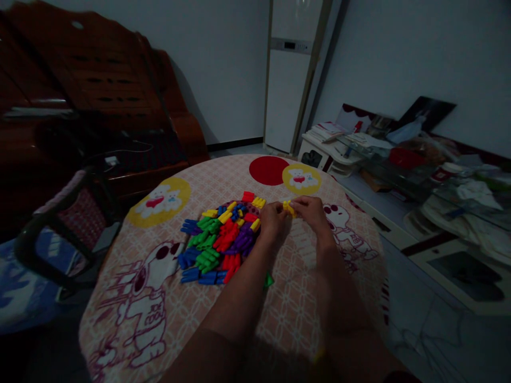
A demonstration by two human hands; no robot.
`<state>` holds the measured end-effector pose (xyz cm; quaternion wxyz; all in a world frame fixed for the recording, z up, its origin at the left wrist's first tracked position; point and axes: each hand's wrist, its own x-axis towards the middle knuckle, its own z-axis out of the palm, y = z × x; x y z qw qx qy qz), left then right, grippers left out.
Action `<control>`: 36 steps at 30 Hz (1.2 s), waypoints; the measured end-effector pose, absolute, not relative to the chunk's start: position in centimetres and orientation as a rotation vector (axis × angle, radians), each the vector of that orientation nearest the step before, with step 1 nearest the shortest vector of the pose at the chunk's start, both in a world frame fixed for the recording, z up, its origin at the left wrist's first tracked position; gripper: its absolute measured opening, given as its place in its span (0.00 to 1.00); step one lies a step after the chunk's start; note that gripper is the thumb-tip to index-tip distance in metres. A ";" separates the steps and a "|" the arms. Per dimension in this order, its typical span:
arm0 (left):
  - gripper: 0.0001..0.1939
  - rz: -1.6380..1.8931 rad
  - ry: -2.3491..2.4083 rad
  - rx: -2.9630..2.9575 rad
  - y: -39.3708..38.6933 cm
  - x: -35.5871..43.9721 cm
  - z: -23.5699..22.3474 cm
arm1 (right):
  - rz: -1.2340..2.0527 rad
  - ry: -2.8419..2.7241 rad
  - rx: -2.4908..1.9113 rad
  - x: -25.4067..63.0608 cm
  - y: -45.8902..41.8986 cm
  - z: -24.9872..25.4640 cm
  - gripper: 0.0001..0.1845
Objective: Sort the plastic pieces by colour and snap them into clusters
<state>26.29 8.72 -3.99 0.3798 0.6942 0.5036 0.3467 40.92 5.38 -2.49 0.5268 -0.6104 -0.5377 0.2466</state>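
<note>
My left hand (274,219) and my right hand (312,209) meet over the far middle of the table. Between them is a small yellow plastic building piece (288,207) with knobbed edges. The fingers of my right hand pinch its right side, and those of my left hand close on its left. Just left of my left hand lies a pile of plastic building pieces (227,234) in red, green, blue, purple and yellow. My left forearm hides part of the pile. A red piece (248,196) and another yellow piece (258,202) sit at its far edge.
A patterned cloth covers the round table (223,324). At the left stand a chair (80,213) and a wooden sofa (107,80). A cluttered low cabinet (383,213) runs along the right wall. A tall white air conditioner (289,96) stands at the back.
</note>
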 end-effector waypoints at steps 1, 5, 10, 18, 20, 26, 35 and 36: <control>0.09 0.887 1.285 1.769 8.6 26.3 -3.9 | 0.598 -1.353 -1.466 40.9 5.1 -2.1 0.16; 0.08 0.901 1.282 1.745 8.3 26.4 -3.9 | 0.597 -1.505 -1.541 41.2 4.1 -0.9 0.12; 0.07 0.877 1.228 1.750 8.3 26.8 -4.1 | 0.631 -1.398 -1.667 41.8 3.6 -0.4 0.13; 0.07 0.944 1.243 1.701 8.1 26.8 -4.0 | 0.020 -1.179 -1.955 43.4 4.7 -2.4 0.10; 0.05 0.915 1.190 1.684 7.7 26.9 -4.3 | -0.075 -1.204 -2.082 43.2 4.9 -3.0 0.10; 0.05 0.850 1.127 1.718 7.2 27.4 -5.0 | -0.123 -1.371 -2.197 42.2 5.1 -4.2 0.12; 0.19 0.955 1.504 2.195 10.7 23.5 -4.2 | -0.207 -1.273 -2.198 42.9 5.1 -3.9 0.20; 0.20 0.886 1.560 2.229 11.0 23.2 -4.3 | -0.198 -1.247 -2.189 43.0 5.1 -4.0 0.20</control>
